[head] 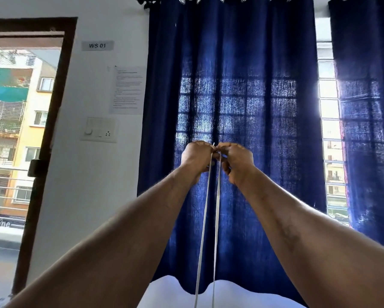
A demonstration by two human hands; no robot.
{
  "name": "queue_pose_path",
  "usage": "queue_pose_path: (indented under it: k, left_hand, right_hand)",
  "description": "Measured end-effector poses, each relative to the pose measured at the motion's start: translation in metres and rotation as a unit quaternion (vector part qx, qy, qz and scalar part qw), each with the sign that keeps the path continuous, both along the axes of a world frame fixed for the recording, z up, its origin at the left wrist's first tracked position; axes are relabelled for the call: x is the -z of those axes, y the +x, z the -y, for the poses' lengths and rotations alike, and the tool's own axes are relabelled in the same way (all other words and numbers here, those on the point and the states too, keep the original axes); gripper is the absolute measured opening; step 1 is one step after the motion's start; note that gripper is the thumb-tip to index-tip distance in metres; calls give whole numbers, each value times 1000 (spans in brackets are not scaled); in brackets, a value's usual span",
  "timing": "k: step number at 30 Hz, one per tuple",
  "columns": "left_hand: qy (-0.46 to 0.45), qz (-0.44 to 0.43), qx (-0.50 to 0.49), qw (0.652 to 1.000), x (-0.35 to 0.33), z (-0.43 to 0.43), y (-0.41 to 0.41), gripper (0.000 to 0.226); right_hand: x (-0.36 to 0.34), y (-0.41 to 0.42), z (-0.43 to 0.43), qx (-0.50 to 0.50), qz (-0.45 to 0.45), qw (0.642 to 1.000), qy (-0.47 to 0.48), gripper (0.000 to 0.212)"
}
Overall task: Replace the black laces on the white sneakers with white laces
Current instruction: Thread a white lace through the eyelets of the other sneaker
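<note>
Both arms reach up and forward in front of a blue curtain. My left hand and my right hand meet at about head height, each pinching an end of a white lace. The lace tips stick up between the two hands. Two flat white strands hang straight down from the hands, side by side, and leave the frame at the bottom. The sneakers and the black laces are out of view.
A dark blue curtain covers a barred window straight ahead. A white surface lies at the bottom of the frame. An open brown-framed door is at the left, with a switch panel and a paper notice on the white wall.
</note>
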State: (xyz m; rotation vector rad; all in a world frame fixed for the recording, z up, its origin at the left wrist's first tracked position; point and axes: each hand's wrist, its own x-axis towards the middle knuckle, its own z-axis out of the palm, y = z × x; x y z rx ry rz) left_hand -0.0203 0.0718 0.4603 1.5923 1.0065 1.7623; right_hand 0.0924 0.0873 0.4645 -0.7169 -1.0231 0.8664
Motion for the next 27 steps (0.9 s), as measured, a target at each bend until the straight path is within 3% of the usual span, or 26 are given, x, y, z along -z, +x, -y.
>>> queue_pose_path:
  k: [12,20,27]
  left_hand:
    - [-12,21,13,1000,4,-5,4,18]
    - [-10,30,0,999,-2,0,-1,23]
    - [-2,18,-8,1000,2,3,-4,16]
  right_hand:
    - [-1,4,-4,-19,-3,1000,13,17]
    - [-20,7,2,17,49,997,58,20]
    - [-10,-1,4,-3,43,998,39,16]
